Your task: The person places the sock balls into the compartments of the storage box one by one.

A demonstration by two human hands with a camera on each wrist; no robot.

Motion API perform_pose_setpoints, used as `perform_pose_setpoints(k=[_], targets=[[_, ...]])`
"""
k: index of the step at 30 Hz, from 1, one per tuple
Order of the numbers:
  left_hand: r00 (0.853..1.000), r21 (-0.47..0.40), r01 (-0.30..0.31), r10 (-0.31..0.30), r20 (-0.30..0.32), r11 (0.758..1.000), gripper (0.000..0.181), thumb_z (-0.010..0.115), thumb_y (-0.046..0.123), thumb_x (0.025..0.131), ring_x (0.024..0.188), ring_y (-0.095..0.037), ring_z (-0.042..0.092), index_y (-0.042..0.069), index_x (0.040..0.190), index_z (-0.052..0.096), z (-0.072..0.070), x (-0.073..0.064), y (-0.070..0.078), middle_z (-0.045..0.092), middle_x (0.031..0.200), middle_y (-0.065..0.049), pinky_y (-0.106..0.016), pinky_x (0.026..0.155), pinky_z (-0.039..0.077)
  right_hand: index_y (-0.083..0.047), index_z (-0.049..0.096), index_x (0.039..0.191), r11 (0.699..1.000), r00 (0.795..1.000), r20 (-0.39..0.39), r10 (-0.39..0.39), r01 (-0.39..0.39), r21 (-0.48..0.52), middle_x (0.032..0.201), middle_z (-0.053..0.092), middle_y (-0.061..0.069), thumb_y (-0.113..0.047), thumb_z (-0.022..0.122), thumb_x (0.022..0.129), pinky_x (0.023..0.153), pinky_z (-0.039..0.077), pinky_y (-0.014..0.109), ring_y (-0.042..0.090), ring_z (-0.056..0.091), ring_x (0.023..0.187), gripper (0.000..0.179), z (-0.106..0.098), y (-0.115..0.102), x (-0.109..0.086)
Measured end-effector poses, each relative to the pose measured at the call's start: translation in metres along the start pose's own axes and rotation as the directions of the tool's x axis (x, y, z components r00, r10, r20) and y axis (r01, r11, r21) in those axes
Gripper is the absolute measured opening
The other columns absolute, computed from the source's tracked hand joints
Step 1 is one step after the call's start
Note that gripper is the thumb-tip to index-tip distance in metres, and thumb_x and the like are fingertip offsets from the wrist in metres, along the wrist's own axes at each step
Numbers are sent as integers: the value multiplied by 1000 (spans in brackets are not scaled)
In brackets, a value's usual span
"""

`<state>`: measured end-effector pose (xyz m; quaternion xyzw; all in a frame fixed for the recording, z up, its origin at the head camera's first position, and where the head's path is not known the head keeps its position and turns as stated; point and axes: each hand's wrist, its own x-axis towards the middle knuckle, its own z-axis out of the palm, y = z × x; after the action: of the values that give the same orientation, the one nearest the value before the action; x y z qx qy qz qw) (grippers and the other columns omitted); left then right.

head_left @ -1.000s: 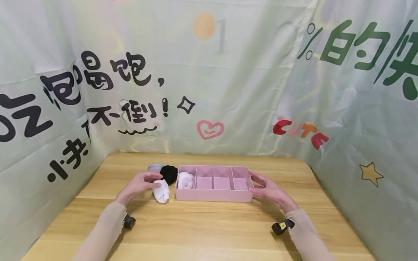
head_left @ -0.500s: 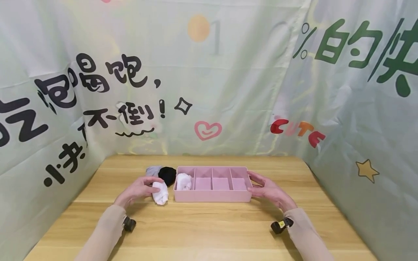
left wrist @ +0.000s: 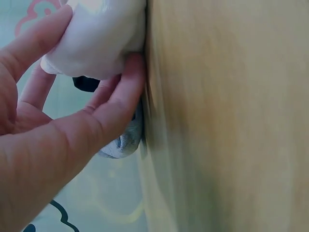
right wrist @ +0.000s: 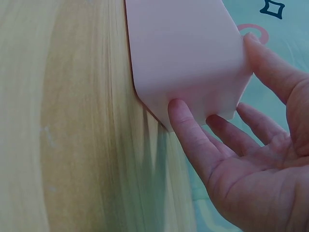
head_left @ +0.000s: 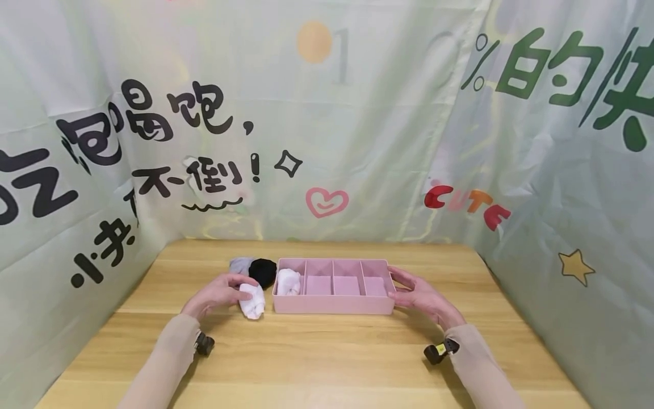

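In the head view my left hand (head_left: 217,292) holds a white rolled-up sock (head_left: 252,302) just left of the pink divided box (head_left: 332,305). The left wrist view shows its fingers on either side of this white sock (left wrist: 104,36), low at the tabletop. My right hand (head_left: 424,295) rests at the box's right end. In the right wrist view its fairly straight fingers (right wrist: 186,125) touch the end wall of the box (right wrist: 188,53), with the thumb up near the rim. Another white rolled-up sock (head_left: 289,282) sits in the leftmost compartment.
A black rolled-up sock (head_left: 263,273) lies against the box's left side, with a grey one (head_left: 240,264) beside it. The wooden table (head_left: 327,358) is bounded by printed fabric walls (head_left: 378,187) at the back and both sides.
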<state>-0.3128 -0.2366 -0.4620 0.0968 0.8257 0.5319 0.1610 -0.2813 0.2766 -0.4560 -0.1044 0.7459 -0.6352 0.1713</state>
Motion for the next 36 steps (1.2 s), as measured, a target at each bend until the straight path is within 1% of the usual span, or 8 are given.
perform_pose_setpoints(k=[7, 11, 16, 19, 23, 29, 34, 36], targets=[[999, 50, -39, 39, 15, 998, 34, 76, 12, 84, 91, -17, 58, 1, 116, 69, -3, -3, 1, 62, 115, -14, -29, 76, 54, -8, 18, 157, 1000, 1000, 7, -9, 9, 0, 163, 14, 19, -4, 64, 93, 100, 50, 39, 46, 26, 144, 78, -1, 0, 2], [998, 87, -54, 56, -21, 995, 33, 76, 15, 83, 101, -20, 54, 5, 114, 71, -5, -4, 4, 61, 122, -15, -28, 81, 50, -8, 19, 157, 1000, 1000, 5, -10, 10, 4, 163, 13, 19, -6, 65, 93, 100, 50, 39, 47, 25, 144, 79, 0, 0, 1], [997, 70, -60, 64, -49, 996, 35, 77, 19, 84, 116, -28, 50, 7, 116, 71, -9, -5, 8, 58, 132, -18, -27, 87, 47, -7, 19, 157, 1000, 1000, 7, -13, 13, 6, 163, 13, 19, -5, 65, 93, 101, 49, 41, 47, 25, 144, 78, 0, 0, 0], [995, 58, -59, 63, -74, 997, 36, 76, 22, 85, 121, -28, 49, 8, 118, 70, -11, -4, 11, 57, 135, -17, -27, 91, 45, -8, 18, 157, 1000, 1000, 3, -10, 10, 1, 163, 13, 19, -6, 64, 93, 101, 49, 41, 47, 25, 144, 78, 0, 0, 0], [993, 14, -66, 67, -96, 998, 39, 76, 22, 86, 115, -24, 54, 8, 121, 69, -13, -2, 17, 54, 138, -19, -27, 90, 48, -8, 19, 157, 1000, 1000, -1, -12, 12, -1, 163, 13, 19, -5, 64, 94, 101, 49, 40, 47, 25, 144, 77, 0, 0, 1], [991, -59, -103, 97, -96, 993, 42, 74, 20, 88, 101, -15, 58, 4, 125, 65, -14, 3, 24, 47, 147, -19, -38, 88, 53, -8, 19, 157, 1000, 1000, 1, -17, 17, -9, 163, 13, 19, -4, 63, 94, 101, 50, 40, 47, 25, 144, 77, -1, 0, 1], [984, -45, -132, 126, -128, 990, 43, 73, 23, 89, 99, -16, 58, 4, 127, 64, -12, 10, 30, 60, 129, -16, -39, 89, 52, -8, 19, 157, 1000, 1000, 1, -19, 19, -14, 163, 13, 20, -4, 62, 95, 101, 49, 40, 47, 24, 144, 76, -1, 0, 1], [983, -50, -125, 116, -144, 991, 43, 74, 23, 88, 97, -17, 58, 5, 126, 65, -11, 11, 33, 63, 122, -14, -40, 90, 52, -8, 19, 157, 1000, 1000, 4, -16, 17, -18, 163, 13, 20, -5, 63, 94, 101, 50, 40, 47, 24, 144, 76, -1, 0, 1]])
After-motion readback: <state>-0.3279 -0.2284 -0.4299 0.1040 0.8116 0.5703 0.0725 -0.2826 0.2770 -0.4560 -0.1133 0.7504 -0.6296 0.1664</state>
